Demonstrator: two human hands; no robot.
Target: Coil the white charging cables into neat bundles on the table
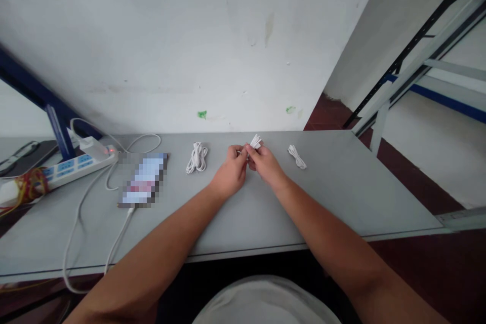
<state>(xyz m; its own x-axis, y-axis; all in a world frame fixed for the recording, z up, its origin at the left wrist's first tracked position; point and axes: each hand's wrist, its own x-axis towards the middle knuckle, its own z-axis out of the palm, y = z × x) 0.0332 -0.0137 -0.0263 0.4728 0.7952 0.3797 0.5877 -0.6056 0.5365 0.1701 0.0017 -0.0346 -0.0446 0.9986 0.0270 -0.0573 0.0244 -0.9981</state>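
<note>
Above the middle of the grey table, my left hand and my right hand meet with their fingers closed around a folded white cable. Its loops stick up and out past my fingertips, while the rest is hidden inside the hands. To the left of my hands lies a larger looped bundle of white cable. A smaller, tightly bundled white cable rests to the right of them.
On the left, a phone with a blurred screen is plugged into a white charging cable. Behind it stands a power strip with a white charger. A wall rises at the table's back edge.
</note>
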